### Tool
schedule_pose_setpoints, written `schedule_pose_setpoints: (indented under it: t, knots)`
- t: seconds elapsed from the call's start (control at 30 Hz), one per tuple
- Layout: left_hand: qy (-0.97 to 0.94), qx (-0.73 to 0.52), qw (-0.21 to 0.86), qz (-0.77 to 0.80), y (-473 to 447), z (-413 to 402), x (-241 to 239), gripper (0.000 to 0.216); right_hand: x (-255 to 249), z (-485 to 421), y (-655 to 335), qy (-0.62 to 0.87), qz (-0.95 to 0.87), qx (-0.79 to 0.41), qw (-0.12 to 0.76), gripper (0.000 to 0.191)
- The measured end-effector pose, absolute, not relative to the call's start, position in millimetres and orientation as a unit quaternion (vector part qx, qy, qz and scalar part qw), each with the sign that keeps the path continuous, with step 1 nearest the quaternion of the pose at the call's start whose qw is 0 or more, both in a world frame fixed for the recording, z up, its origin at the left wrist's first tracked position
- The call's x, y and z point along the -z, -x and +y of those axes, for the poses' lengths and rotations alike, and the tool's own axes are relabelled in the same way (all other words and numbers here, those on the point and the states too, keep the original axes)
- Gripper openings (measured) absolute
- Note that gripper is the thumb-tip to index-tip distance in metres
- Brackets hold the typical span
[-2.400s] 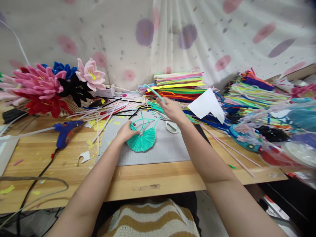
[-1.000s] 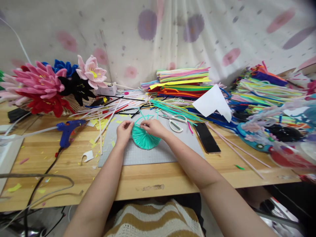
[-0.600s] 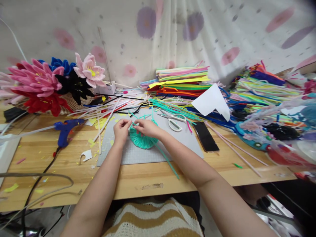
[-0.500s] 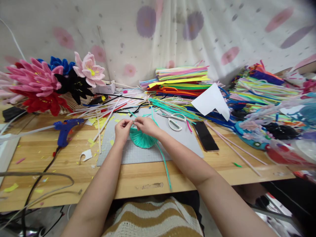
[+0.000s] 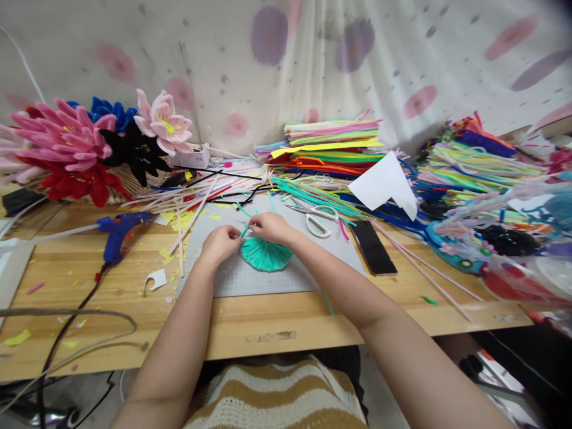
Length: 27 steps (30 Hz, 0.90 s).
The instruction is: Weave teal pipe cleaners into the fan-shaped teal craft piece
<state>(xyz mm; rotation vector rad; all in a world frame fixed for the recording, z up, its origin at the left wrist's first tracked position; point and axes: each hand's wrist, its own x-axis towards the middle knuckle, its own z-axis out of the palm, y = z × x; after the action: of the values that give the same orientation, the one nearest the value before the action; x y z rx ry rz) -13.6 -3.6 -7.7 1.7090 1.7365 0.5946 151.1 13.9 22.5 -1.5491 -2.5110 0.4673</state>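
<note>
A teal fan-shaped piece made of pipe cleaners (image 5: 267,256) lies on the grey cutting mat (image 5: 250,286), its rounded edge towards me. My left hand (image 5: 220,244) is pinched on a teal pipe cleaner (image 5: 244,230) at the piece's upper left. Just to the right, my right hand (image 5: 269,228) has its fingers closed at the top of the fan, covering part of it. What exactly sits between those right fingertips is hidden. Loose teal ends stick out beyond both hands, and another emerges below my right forearm.
White-handled scissors (image 5: 318,220) and a black phone (image 5: 374,247) lie to the right. A blue glue gun (image 5: 118,235) rests at left, its cord crossing the table. Pipe cleaner bundles (image 5: 330,149) are stacked behind, beside a cut white sheet (image 5: 384,186). Fuzzy flowers (image 5: 67,137) stand at back left.
The teal fan has shifted slightly right and turned on the mat. My left hand has moved a little left and down, away from the right hand. The long trailing teal end has swung right under my forearm.
</note>
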Motion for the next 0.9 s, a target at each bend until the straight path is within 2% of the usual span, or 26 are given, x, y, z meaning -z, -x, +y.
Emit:
schedule_pose_setpoints:
  t: [0.13, 0.27, 0.4, 0.47, 0.57, 0.7, 0.8, 0.9]
  knots:
    - [-0.607, -0.301, 0.390, 0.624, 11.2, 1.0, 16.0, 0.011, -27.2, 13.6, -154.8, 0.527, -0.830, -0.161, 0.088, 0.028]
    - [-0.530, -0.394, 0.476, 0.581, 7.4, 2.3, 17.4, 0.025, -27.1, 15.0, -162.2, 0.532, -0.821, -0.178, 0.108, 0.026]
    - [-0.477, -0.371, 0.551, 0.575, 10.7, -2.0, 11.0, 0.051, -20.6, 18.2, -171.0, 0.569, -0.798, -0.160, 0.118, 0.026]
    - [-0.488, -0.335, 0.568, 0.572, 12.4, -3.1, 10.5, 0.055, -17.5, 18.9, -174.1, 0.586, -0.788, -0.148, 0.119, 0.028]
    - [-0.536, -0.314, 0.546, 0.562, 8.7, -0.1, 14.7, 0.050, -16.9, 18.5, -176.7, 0.597, -0.779, -0.146, 0.123, 0.029]
    - [-0.484, -0.451, 0.506, 0.554, -6.7, 9.4, 16.5, 0.040, -23.9, 17.6, -178.5, 0.574, -0.788, -0.175, 0.137, 0.027]
    - [-0.414, -0.502, 0.541, 0.533, -17.4, 14.5, 10.8, 0.041, -30.2, 17.0, -178.7, 0.567, -0.794, -0.185, 0.116, 0.023]
    - [-0.380, -0.490, 0.596, 0.509, -22.6, 15.0, 5.6, 0.041, -31.7, 16.8, -175.7, 0.610, -0.766, -0.175, 0.107, 0.021]
